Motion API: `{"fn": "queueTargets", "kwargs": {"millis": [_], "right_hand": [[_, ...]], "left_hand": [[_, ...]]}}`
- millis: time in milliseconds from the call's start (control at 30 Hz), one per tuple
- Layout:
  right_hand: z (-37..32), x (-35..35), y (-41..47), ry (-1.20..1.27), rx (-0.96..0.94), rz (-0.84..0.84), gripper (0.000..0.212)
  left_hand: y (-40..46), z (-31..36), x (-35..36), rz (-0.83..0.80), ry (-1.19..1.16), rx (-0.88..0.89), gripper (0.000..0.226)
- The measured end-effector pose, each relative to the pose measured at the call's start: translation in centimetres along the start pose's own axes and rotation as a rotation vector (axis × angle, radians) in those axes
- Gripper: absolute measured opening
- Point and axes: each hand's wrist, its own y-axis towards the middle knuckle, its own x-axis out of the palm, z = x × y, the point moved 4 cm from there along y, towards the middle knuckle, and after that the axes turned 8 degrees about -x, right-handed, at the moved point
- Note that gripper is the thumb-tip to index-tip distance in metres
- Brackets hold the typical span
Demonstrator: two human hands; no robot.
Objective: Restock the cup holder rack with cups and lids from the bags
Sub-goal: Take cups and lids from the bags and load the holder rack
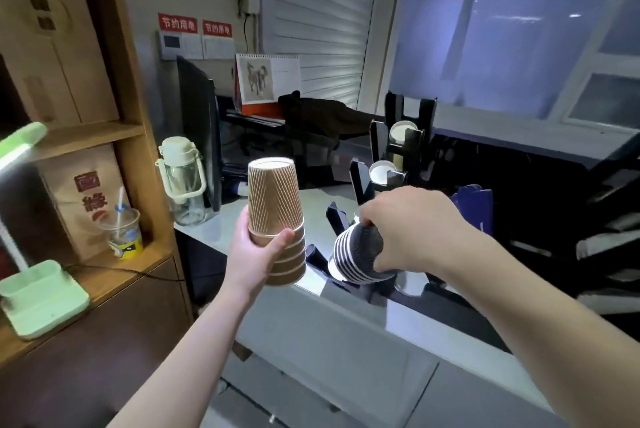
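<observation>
black rack prongs [337, 218] just beside the black cup stack [356, 254]

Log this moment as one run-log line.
left hand: holds brown cup stack | right hand: grips black cup stack at rack

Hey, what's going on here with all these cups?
A person is restocking a black cup rack on a grey counter. The left hand holds an upside-down stack of brown ribbed paper cups upright in the air, not yet in the rack. The right hand grips a dark stack of cups with white rims, lying tilted at the rack's nearest slot. Farther slots already hold white-rimmed items.
</observation>
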Motion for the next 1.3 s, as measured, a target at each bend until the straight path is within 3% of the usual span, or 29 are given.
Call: {"fn": "queueTargets", "kwargs": {"millis": [100,233,300,400,600,700,767,867,933,1067,1200,1300], "right_hand": [[-1.6,-1.0,1.4,-0.106,0.016,-0.021,0.028],[-2.6,-2.6,3.1,-0.144,0.105,-0.025,0.035],[-3.3,-2.4,4.3,-0.133,0.144,-0.027,0.032],[-4.5,-0.6,6.4,-0.098,0.181,-0.077,0.020],[-4.0,5.5,8.6,-0.030,0.306,-0.189,0.020],[-3.8,8.2,9.0,0.191,0.327,-0.146,0.042],[-4.0,9.2,8.1,0.445,0.396,-0.022,0.054],[-3.7,10.3,6.0,0.512,0.478,0.193,0.048],[-3.7,11.2,4.9,0.517,0.495,0.179,0.042],[-4.3,12.4,4.6,0.396,0.499,0.085,0.010],[-3.8,12.6,4.7,0.364,0.529,0.079,0.013],[-3.4,11.1,4.3,0.553,0.576,0.296,0.018]], "left_hand": [[2.0,-0.5,-1.3,-0.095,0.021,-0.023,0.100],[4.2,-1.7,-2.4,-0.206,0.030,-0.042,0.079],[5.1,-2.1,-2.7,-0.243,0.050,-0.043,0.081],[6.5,-2.7,-3.1,-0.303,0.059,-0.039,0.082],[7.8,-4.8,-3.7,-0.378,0.007,-0.082,0.074],[8.3,-5.7,-3.9,-0.381,0.001,-0.106,0.067],[8.5,-6.1,-4.0,-0.379,0.003,-0.110,0.065],[9.1,-6.6,-4.1,-0.384,-0.003,-0.117,0.068],[9.4,-6.8,-4.0,-0.392,-0.006,-0.116,0.067],[9.8,-6.7,-3.4,-0.406,-0.015,-0.113,0.070],[10.1,-4.6,-2.6,-0.442,-0.055,-0.056,0.086],[10.1,-1.6,-1.8,-0.480,-0.128,0.026,0.089]]}}
